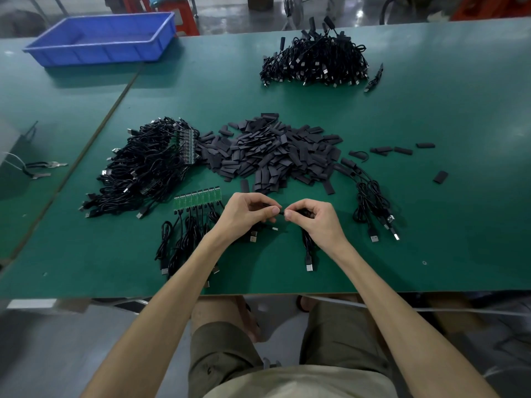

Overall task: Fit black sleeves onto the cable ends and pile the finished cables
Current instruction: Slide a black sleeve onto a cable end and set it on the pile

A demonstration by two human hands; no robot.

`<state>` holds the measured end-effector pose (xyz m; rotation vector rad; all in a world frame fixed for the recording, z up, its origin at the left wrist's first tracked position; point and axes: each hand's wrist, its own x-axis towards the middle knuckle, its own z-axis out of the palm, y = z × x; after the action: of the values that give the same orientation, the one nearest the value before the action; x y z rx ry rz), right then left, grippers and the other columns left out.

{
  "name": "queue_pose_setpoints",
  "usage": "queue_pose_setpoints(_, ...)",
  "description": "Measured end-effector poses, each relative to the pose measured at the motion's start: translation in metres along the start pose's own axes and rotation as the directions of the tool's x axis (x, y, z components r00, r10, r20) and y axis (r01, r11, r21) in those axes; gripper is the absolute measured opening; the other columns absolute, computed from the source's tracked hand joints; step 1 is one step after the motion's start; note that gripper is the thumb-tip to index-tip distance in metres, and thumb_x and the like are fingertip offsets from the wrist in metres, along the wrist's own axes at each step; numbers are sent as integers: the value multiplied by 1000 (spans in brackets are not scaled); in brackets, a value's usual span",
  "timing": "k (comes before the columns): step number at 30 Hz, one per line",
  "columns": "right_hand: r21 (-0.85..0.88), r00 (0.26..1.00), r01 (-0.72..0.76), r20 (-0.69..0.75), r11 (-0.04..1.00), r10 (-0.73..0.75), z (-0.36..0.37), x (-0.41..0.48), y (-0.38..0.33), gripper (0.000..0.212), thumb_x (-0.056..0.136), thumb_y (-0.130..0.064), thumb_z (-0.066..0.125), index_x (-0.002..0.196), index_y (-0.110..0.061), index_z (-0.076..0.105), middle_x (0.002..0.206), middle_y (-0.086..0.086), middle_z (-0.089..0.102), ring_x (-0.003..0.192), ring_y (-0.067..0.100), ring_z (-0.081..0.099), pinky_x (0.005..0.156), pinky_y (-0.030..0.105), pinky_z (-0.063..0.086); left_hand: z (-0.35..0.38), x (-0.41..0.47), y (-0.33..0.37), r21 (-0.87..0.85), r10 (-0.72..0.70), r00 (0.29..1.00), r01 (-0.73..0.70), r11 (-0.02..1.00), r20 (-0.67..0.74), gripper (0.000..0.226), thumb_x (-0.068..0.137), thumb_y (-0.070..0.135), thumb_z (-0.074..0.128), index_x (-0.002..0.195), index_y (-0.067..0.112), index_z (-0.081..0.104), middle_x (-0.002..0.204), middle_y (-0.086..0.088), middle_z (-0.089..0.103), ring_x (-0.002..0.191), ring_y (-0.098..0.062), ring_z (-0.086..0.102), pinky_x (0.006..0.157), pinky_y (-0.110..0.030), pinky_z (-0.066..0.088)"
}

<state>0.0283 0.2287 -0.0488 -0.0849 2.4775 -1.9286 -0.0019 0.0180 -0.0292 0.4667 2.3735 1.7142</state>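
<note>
Your left hand [250,212] and right hand [311,216] meet fingertip to fingertip just above the table [431,254]. Each pinches the same black cable [307,245] at its upper end between thumb and forefinger, with the other fingers curled. The fingertips hide whether a sleeve is on that end. The rest of the cable hangs below your right hand, and its metal plug lies on the green surface near the front edge. Just left of your left hand a row of green boards [198,199] lies side by side, each with its cable trailing toward you; any print on them is too small to read. Beyond your hands spreads the heap of black sleeves [273,153], with a few strays off to its right. The tangle of unsleeved cables [143,168] touches the heap's left side. To your right a small bunch of sleeved cables [370,193] fans out, plugs pointing at you. The big finished pile [316,61] sits near the far edge, well apart from the rest. Open green surface lies at right and between the heap and the far pile. A blue bin [103,38] stands at the far left, across the seam to the next table.
</note>
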Motion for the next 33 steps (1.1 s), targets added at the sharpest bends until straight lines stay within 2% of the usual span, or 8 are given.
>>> queue_pose_setpoints(5,-9,1000,-1,0,1000,1,1,0,0,7,89,-19,82,93,-14,80,86,2,79,87,27,75,89,55,58,0,0,0,15,-4,1000,3,1000,10,13,90,25,77,97,15,78,83,-2,77,76,-19,75,75,-32,61)
queue_pose_setpoints(12,-36,1000,-4,3,999,5,2,-1,1,7,89,-21,82,93,-16,80,86,0,79,86,24,75,88,53,59,1,-2,-1,20,2,1000,-2,1000,25,13,89,25,78,98,15,78,84,-2,78,77,-18,76,72,-24,58)
queue_pose_setpoints(16,-26,1000,-4,7,1000,4,2,0,0,7,89,-21,81,94,-15,80,86,-1,79,86,21,75,89,50,59,1,-1,-1,18,8,1000,-8,1000,8,14,90,25,77,98,14,78,82,-2,78,76,-18,75,72,-28,60)
queue_pose_setpoints(26,-12,1000,1,18,1000,-1,1,0,0,7,90,-24,81,92,-17,79,85,-3,79,84,16,75,88,43,60,1,-1,3,-5,-10,1000,10,1000,1,13,93,21,74,99,11,78,85,0,78,77,-18,75,70,-21,56)
queue_pose_setpoints(33,-13,1000,-7,27,1000,7,-1,0,0,7,90,-26,80,91,-19,79,85,-3,79,85,16,74,88,43,60,1,-1,4,-7,-17,1000,17,1000,8,14,93,21,74,100,10,78,85,1,78,77,-17,75,72,-24,58)
